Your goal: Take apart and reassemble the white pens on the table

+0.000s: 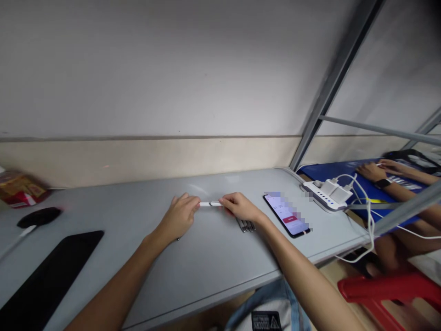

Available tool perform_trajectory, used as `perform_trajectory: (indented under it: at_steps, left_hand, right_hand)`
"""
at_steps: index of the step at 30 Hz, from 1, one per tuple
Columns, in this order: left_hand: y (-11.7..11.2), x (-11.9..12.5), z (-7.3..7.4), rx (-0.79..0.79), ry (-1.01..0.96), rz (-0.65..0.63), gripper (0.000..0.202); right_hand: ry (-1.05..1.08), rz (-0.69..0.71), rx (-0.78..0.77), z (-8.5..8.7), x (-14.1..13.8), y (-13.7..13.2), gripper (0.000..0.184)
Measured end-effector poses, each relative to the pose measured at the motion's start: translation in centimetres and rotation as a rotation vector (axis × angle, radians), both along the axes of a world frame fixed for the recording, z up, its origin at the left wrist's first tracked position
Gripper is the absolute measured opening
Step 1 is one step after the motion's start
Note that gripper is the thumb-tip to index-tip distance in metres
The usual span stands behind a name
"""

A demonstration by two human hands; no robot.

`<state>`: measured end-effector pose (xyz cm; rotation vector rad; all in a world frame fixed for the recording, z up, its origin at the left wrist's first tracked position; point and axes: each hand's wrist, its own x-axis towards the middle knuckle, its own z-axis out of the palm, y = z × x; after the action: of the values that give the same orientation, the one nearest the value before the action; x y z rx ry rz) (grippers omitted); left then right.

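"Left of the smartphone (286, 216), what do you have on your feed?"

"I have a slim white pen (204, 204), lying level between two bare hands, with a dark mark near its middle. I can't tell whether it is one piece or two."

"How are the hands set?"

"I see the left hand (182, 214), the farther one from the phone, with its fingers narrowed on the pen's left end. The right hand (241, 207), nearer the phone, pinches the other end between thumb and fingers."

"Anything between that hand and the phone?"

"Just left of the phone, I make out several metal-tipped pens (247, 225) on the grey desk (206, 257), partly covered by the right hand and wrist. I can't count them."

"And farther out?"

"Right of the phone I see a white power strip (319, 195) with plugs in it, and beyond that a co-worker's hands (374, 172) over a blue surface (324, 170). Well left of the phone lie a flat black slab (55, 276), a round black object (39, 217) and a red-and-gold packet (22, 188)."
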<state>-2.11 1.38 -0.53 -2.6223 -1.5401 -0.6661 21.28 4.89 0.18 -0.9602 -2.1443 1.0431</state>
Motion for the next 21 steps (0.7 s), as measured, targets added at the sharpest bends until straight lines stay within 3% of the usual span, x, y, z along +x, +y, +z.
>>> perform_trajectory:
  at_steps: [7, 12, 15, 18, 21]
  left_hand:
    - [-0.8, 0.6, 1.3, 0.227, 0.143, 0.071, 0.024]
    - [-0.9, 1.1, 1.2, 0.125, 0.033, 0.096, 0.026]
    - [-0.8, 0.9, 1.0, 0.08, -0.017, 0.116, 0.028]
    - [-0.4, 0.3, 1.0, 0.1, -0.012, 0.213, 0.026]
    - [0.1, -0.6, 0.9, 0.102, 0.032, 0.335, 0.023]
  right_hand:
    - [0.28, 0.1, -0.597, -0.5, -0.1, 0.1, 0.043]
    - [0.611, -0.041, -0.597, -0.2, -0.6, 0.4, 0.031]
    - [0.916, -0.097, -0.687, 0.0, -0.5, 0.8, 0.027]
    - [1.137, -0.069, -0.79, -0.1, 0.1, 1.5, 0.023]
    - [1.23, -0.017, -0.784, -0.2, 0.8, 1.9, 0.024]
